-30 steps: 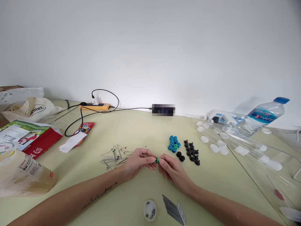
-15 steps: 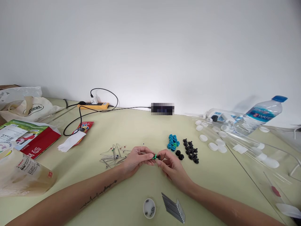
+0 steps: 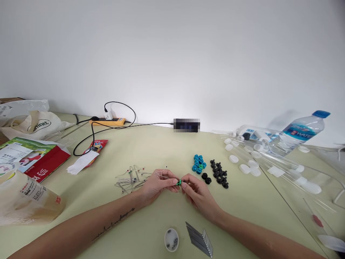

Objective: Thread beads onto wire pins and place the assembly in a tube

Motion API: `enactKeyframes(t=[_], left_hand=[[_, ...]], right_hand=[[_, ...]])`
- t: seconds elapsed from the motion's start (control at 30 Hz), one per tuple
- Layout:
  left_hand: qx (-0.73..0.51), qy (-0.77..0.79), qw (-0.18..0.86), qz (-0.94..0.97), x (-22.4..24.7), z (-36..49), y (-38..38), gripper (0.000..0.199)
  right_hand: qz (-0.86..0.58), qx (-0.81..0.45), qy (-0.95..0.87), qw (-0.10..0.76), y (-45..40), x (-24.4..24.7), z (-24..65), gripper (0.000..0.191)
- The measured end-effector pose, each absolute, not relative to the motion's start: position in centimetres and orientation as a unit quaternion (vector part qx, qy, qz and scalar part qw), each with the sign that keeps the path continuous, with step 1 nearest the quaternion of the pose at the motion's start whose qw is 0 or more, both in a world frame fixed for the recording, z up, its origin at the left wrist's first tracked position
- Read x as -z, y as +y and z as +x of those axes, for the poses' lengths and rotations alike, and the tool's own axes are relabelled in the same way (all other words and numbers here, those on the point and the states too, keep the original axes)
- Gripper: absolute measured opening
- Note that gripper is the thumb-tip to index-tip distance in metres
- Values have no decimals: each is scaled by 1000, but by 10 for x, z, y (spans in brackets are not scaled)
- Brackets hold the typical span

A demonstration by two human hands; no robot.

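Note:
My left hand (image 3: 157, 186) is closed, its thumb and fingers pinching a small shiny green knobbed piece (image 3: 179, 182). A thin bent metal rod (image 3: 161, 175) also pokes out above the left fingers. My right hand (image 3: 198, 191) meets it from the other side, closed on a small black part that is mostly covered by the fingertips and lies against the green piece. Right of the hands are a cluster of blue knobbed pieces (image 3: 198, 167) with a green one among them, and several black knob-like parts (image 3: 219, 174). Left of them lies a loose pile of bent metal rods (image 3: 130, 180).
Near me stand a white cup (image 3: 171, 248) with small metal bits and a row of bent rods (image 3: 198, 239). On the right are clear tubes, white caps (image 3: 233, 158) and a water bottle (image 3: 303, 131). A power strip (image 3: 107, 122), red packet (image 3: 100, 145) and drink cup (image 3: 35, 198) are left.
My right fingers have closed further over the black part, which showed more before. The green piece has shifted slightly right, and the metal rod in my left hand has tilted a little.

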State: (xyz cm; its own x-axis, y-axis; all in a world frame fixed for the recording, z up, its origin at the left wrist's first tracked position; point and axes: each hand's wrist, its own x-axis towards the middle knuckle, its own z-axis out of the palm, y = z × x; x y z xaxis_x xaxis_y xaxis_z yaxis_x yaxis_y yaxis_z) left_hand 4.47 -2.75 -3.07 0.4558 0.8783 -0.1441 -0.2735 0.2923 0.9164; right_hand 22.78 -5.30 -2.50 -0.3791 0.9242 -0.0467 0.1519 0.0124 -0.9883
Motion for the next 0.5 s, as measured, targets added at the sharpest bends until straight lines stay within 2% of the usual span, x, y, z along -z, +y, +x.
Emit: enactKeyframes(t=[0.2, 0.37, 0.5], left_hand=[[-393, 341, 727, 447, 32, 44, -27, 21], [-399, 339, 743, 417, 32, 44, -24, 19], [-400, 334, 740, 424, 33, 43, -24, 17]], right_hand=[[-433, -551, -628, 338, -52, 26, 228, 27], [-435, -545, -610, 376, -53, 24, 227, 19], [-446, -543, -615, 359, -53, 25, 227, 17]])
